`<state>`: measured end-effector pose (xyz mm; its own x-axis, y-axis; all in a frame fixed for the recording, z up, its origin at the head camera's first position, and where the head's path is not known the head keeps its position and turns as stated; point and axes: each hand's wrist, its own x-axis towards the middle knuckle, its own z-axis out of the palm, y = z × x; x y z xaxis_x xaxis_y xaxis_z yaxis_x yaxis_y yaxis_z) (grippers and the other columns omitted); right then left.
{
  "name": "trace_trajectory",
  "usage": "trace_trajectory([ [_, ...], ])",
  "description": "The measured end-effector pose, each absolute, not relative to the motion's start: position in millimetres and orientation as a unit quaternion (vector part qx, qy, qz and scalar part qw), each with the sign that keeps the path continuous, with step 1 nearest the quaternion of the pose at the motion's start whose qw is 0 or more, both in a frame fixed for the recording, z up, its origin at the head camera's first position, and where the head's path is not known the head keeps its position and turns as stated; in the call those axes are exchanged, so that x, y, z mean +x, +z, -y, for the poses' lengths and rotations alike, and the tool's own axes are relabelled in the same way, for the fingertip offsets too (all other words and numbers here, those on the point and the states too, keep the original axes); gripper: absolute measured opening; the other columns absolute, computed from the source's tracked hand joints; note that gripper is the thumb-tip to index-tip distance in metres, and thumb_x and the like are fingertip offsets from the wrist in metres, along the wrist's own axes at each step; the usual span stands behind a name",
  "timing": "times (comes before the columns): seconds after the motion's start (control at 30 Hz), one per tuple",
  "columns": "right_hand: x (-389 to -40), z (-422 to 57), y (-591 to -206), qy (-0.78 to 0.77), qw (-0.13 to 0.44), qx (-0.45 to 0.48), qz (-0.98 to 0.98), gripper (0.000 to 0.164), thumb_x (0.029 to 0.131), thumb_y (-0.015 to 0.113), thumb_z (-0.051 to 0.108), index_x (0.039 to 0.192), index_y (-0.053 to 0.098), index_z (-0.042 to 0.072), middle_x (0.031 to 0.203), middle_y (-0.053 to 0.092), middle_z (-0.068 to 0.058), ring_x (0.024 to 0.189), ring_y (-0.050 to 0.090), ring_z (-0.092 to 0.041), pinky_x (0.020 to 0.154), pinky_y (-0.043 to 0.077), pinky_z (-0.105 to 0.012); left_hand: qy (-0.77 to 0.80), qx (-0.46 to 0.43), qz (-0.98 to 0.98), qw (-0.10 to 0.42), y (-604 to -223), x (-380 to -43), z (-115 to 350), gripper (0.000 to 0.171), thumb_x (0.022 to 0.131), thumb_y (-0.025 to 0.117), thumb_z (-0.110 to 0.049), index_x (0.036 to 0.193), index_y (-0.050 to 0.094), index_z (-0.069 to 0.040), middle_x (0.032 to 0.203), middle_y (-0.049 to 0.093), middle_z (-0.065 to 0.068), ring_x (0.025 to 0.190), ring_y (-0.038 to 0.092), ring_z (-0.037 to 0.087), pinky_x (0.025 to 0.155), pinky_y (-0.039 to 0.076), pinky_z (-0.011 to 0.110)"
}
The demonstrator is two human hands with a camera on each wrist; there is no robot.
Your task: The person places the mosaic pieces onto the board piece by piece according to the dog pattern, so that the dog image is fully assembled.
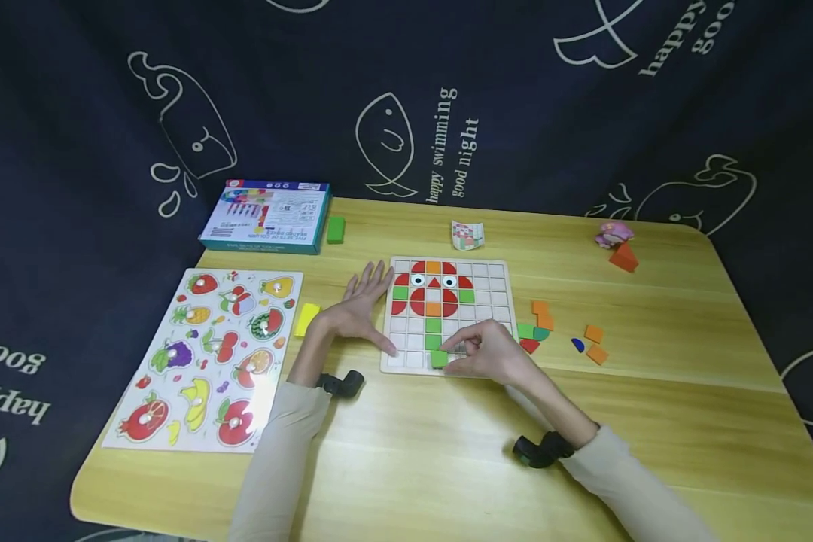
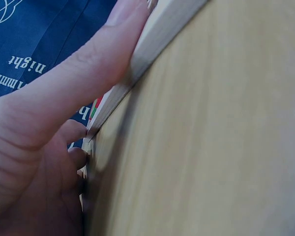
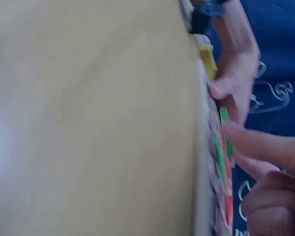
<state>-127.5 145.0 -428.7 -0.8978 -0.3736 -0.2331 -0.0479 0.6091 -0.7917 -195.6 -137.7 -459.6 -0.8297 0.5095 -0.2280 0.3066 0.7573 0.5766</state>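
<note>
In the head view, a white grid board lies on the table, with red, orange and green tiles and two eye tiles forming a figure. My left hand is spread along its left side. The left thumb rests on the board's edge, while the other fingers extend toward the upper left edge. At the bottom of a green column, my right hand pinches a green square tile between thumb and index finger. The right wrist view shows this green tile at the fingertips, partly hidden by a finger.
Loose tiles lie right of the board, with orange tiles farther out. A fruit puzzle board, a yellow block, a box and a green block are leftward. Behind stands a pattern card.
</note>
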Motion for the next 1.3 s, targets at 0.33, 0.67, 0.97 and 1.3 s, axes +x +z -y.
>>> trace_trajectory([
  [0.33, -130, -134, -440, -0.426, 0.176, -0.127, -0.878, 0.027, 0.065, 0.089, 0.016, 0.09, 0.078, 0.014, 0.052, 0.033, 0.003, 0.052, 0.03, -0.011, 0.05, 0.026, -0.021, 0.267, 0.224, -0.917, 0.192, -459, -196, 137, 0.148, 0.051, 0.086, -0.063, 0.155, -0.008, -0.017, 0.162, -0.022, 0.008, 0.148, -0.025, 0.026, 0.122, -0.014, 0.05],
  [0.67, -134, -137, -439, -0.451, 0.216, -0.154, -0.852, 0.028, 0.07, 0.086, 0.016, 0.096, 0.078, 0.013, 0.049, 0.03, 0.005, 0.05, 0.028, -0.009, 0.047, 0.025, -0.018, 0.267, 0.221, -0.918, 0.194, -459, -196, 136, 0.148, 0.052, 0.087, -0.061, 0.155, -0.009, -0.017, 0.161, -0.023, 0.007, 0.148, -0.026, 0.025, 0.122, -0.015, 0.05],
  [0.97, -146, -193, -419, -0.444, 0.201, -0.076, -0.87, 0.034, 0.074, 0.083, 0.027, 0.107, 0.076, 0.021, 0.058, 0.03, 0.001, 0.05, 0.028, -0.013, 0.042, 0.02, -0.022, 0.27, 0.209, -0.919, 0.196, -457, -194, 141, 0.148, 0.051, 0.087, -0.061, 0.156, -0.008, -0.018, 0.162, -0.021, 0.007, 0.149, -0.025, 0.026, 0.122, -0.013, 0.049],
  [1.3, -131, -140, -442, -0.447, 0.199, -0.139, -0.861, 0.025, 0.07, 0.086, 0.018, 0.094, 0.079, 0.017, 0.051, 0.031, 0.004, 0.051, 0.029, -0.01, 0.048, 0.022, -0.019, 0.269, 0.22, -0.917, 0.194, -460, -195, 137, 0.147, 0.052, 0.087, -0.062, 0.156, -0.008, -0.018, 0.162, -0.021, 0.006, 0.149, -0.025, 0.025, 0.122, -0.014, 0.049],
])
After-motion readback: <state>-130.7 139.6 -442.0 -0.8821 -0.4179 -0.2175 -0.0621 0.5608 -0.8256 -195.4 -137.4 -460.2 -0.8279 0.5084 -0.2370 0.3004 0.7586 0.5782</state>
